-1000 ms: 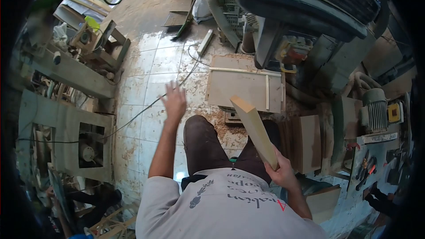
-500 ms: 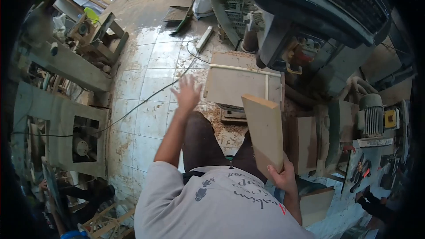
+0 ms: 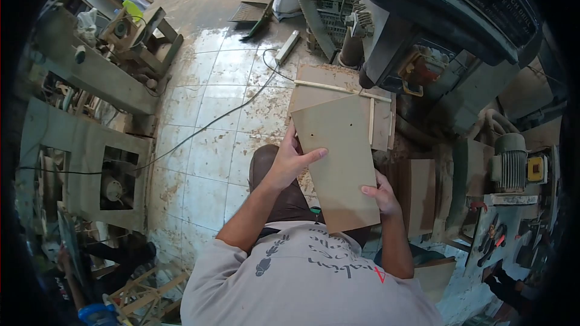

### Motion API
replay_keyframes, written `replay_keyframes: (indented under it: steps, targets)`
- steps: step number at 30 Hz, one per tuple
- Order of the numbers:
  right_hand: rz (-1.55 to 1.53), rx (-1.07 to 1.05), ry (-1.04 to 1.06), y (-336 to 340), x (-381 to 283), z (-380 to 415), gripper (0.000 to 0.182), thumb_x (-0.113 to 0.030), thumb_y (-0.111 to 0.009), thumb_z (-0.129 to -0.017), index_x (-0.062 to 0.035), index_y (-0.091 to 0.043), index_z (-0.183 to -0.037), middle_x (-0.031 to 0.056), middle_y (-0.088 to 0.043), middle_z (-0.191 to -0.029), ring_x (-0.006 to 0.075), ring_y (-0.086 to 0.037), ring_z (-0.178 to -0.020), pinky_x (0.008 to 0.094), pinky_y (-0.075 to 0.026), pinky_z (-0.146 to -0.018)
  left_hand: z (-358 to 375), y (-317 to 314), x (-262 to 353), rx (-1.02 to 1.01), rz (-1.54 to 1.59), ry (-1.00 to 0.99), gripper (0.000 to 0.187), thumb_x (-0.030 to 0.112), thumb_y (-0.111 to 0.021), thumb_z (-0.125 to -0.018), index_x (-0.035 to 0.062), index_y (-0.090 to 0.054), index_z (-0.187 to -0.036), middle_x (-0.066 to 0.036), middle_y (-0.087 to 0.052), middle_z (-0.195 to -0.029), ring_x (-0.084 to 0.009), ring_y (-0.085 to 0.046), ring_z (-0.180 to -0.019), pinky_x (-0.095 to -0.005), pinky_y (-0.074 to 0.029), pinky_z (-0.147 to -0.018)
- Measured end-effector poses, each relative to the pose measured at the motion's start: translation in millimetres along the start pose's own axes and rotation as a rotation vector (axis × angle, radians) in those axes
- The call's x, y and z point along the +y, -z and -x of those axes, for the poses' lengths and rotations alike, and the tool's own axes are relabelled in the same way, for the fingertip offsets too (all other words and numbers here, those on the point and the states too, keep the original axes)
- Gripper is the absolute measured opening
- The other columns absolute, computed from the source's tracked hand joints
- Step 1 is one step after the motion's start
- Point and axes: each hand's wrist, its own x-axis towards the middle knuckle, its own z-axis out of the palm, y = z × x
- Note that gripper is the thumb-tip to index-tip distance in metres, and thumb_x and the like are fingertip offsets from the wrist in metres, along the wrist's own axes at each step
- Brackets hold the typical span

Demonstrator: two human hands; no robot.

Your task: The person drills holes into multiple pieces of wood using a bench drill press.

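Observation:
A flat wooden board (image 3: 338, 163) with two small dark holes near its far end is held over my lap, its broad face up. My left hand (image 3: 293, 160) grips its left edge, thumb on top and fingers underneath. On the right edge, lower down, my right hand (image 3: 383, 195) is closed with its thumb on the face. Just beyond the board's far end lies the drill press table panel (image 3: 326, 75), with a long thin wood strip (image 3: 323, 87) and a shorter strip (image 3: 371, 121) on it. The bench drill head (image 3: 447, 12) stands above at the right.
A black cable (image 3: 223, 115) crosses the tiled floor, strewn with shavings, to a power strip (image 3: 287, 48). A dustpan (image 3: 249, 12) lies farther off. Machine frames (image 3: 84, 163) stand at left, an electric motor (image 3: 509, 163) at right. Another person's arm (image 3: 72, 278) shows at lower left.
My left hand has come from open in the air onto the board's left edge. The board has turned from edge-on to face up and moved left, toward the middle.

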Motion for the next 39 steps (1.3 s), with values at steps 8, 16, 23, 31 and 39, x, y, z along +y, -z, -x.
replay_keyframes:
  steps: [8,16,23,31,39]
  targets:
    - [-0.058,-0.028,-0.001,2.8,17.5,-1.5,0.061,-0.014,-0.064,-0.078,0.0030,-0.044,-0.133,0.0097,-0.056,-0.120,0.0155,-0.053,-0.108,0.0295,-0.041,-0.094,-28.3,36.7,-1.2,0.265,0.091,0.124,0.040,0.037,-0.049,-0.097,0.0046,-0.052,-0.122,-0.006,-0.064,-0.096,-0.0057,-0.061,-0.071,-0.0203,-0.048,-0.061]
    - [-0.094,-0.058,-0.071,10.9,18.9,-15.0,0.058,-0.013,-0.065,-0.081,0.0022,-0.045,-0.133,0.0095,-0.057,-0.118,0.0142,-0.056,-0.104,0.0282,-0.044,-0.092,-18.9,42.0,-6.3,0.198,-0.050,0.179,0.036,0.033,-0.060,-0.092,0.0063,-0.055,-0.116,-0.004,-0.065,-0.090,-0.0051,-0.059,-0.061,-0.0184,-0.045,-0.050]
    - [0.242,0.110,0.002,14.0,-3.0,-24.0,0.057,-0.021,-0.067,-0.087,-0.0002,-0.044,-0.135,0.0147,-0.051,-0.131,0.0171,-0.056,-0.111,0.0316,-0.043,-0.096,-16.2,84.2,-15.5,0.452,0.068,0.136,0.034,0.031,-0.060,-0.092,0.0058,-0.053,-0.113,-0.006,-0.063,-0.094,-0.0152,-0.066,-0.070,-0.0269,-0.055,-0.056]
    - [1.323,0.266,0.374,-21.3,7.1,-49.6,0.076,-0.037,-0.076,-0.073,-0.0103,-0.045,-0.136,0.0226,-0.027,-0.147,0.0377,-0.026,-0.137,0.0490,-0.024,-0.112,-22.9,117.7,-53.9,0.732,0.185,0.046,0.030,0.028,-0.053,-0.096,0.0086,-0.042,-0.116,-0.012,-0.060,-0.103,-0.0256,-0.066,-0.084,-0.0373,-0.058,-0.065]
    - [1.520,0.337,0.391,17.8,12.5,-73.6,0.062,-0.032,-0.070,-0.079,-0.0120,-0.048,-0.134,0.0184,-0.034,-0.143,0.0354,-0.030,-0.134,0.0540,-0.019,-0.112,-37.6,122.0,-73.3,0.659,0.195,0.082,0.029,0.023,-0.061,-0.092,0.0073,-0.043,-0.109,-0.012,-0.058,-0.104,-0.0265,-0.062,-0.093,-0.0387,-0.054,-0.081]
